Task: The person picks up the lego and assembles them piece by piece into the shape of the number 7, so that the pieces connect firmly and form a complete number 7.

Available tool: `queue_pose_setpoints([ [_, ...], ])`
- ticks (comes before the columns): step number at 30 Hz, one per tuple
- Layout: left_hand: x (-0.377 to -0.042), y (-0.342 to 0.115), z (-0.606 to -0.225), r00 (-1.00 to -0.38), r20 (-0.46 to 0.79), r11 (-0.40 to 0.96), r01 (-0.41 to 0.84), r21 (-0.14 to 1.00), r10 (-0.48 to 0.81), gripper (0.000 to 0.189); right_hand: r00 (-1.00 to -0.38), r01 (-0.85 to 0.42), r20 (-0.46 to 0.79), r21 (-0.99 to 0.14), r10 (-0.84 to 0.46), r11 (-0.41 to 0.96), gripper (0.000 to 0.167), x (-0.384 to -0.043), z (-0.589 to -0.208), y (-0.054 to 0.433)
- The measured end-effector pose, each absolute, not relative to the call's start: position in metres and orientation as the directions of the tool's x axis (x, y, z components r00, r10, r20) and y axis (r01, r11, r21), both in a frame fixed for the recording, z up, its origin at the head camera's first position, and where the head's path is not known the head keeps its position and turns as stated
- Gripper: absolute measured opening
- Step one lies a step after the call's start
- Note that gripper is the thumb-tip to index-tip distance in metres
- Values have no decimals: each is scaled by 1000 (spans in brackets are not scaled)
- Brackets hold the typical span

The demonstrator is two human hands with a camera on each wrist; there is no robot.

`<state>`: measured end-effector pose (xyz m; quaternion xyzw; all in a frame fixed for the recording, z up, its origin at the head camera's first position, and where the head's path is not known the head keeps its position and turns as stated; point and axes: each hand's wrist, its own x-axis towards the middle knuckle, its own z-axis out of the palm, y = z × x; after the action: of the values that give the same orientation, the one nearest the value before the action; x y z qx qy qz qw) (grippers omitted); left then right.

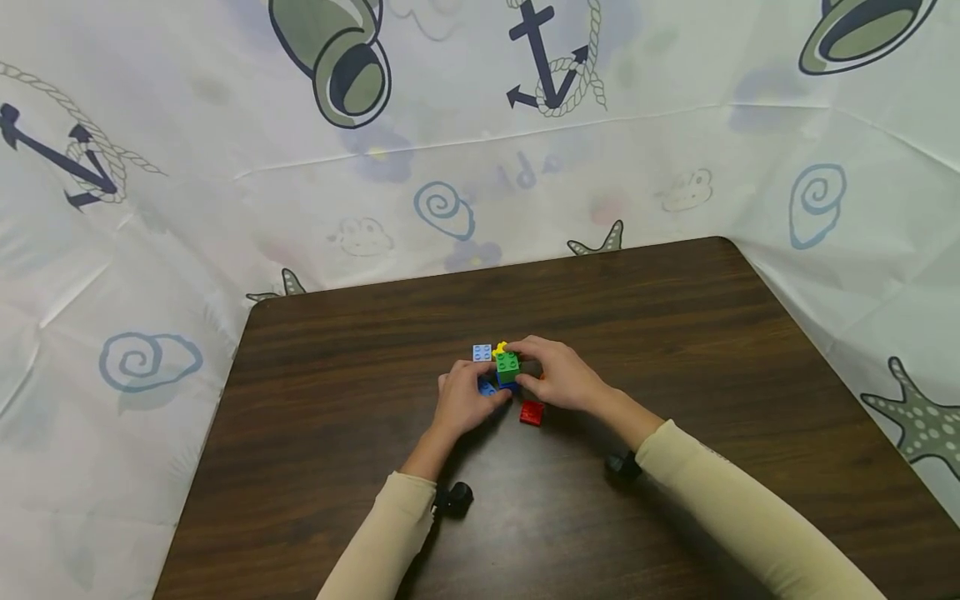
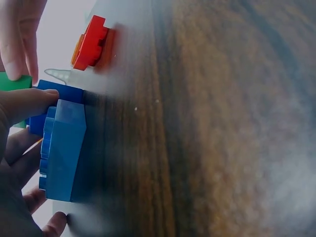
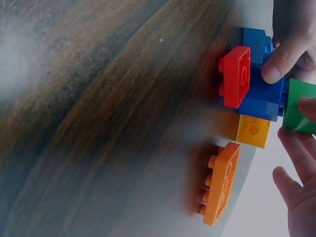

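Note:
My left hand grips a dark blue brick between thumb and fingers, low over the wooden table. Thumb and fingers of my right hand pinch a green brick, close over the dark blue brick's studs. Beside the left hand lies a medium blue brick, partly covered by that hand in the head view. Near the right hand, a red brick rests with its studs down in the right wrist view. A yellow brick lies just behind the dark blue one.
A light blue brick lies beyond the left fingers. An orange brick rests studs down near the right hand, mostly hidden in the head view. The dark wooden table meets a patterned white cloth at its back edge.

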<state>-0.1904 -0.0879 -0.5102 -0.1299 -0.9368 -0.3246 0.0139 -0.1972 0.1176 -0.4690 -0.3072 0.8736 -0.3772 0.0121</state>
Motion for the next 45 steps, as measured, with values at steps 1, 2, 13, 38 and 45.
queue_pose_setpoints([
  [1, -190, -88, -511, -966, 114, 756, 254, 603, 233, 46, -807, -532, 212, -666, -551, 523, 48, -197, -469, 117],
  [2, -190, -89, -511, -966, 115, 757, 252, 603, 231, 47, -802, -539, 215, -661, -557, 521, 48, -197, -469, 117],
  [13, -192, -90, -509, -962, 135, 758, 269, 594, 236, 48, -782, -570, 176, -588, -597, 574, 50, -198, -461, 114],
  [38, -201, -93, -502, -942, 113, 690, 310, 654, 316, 37, -784, -589, 129, -464, -607, 662, 48, -203, -459, 110],
  [45, -202, -90, -502, -936, 132, 738, 340, 583, 327, 40, -781, -594, 125, -452, -612, 665, 47, -203, -457, 111],
])
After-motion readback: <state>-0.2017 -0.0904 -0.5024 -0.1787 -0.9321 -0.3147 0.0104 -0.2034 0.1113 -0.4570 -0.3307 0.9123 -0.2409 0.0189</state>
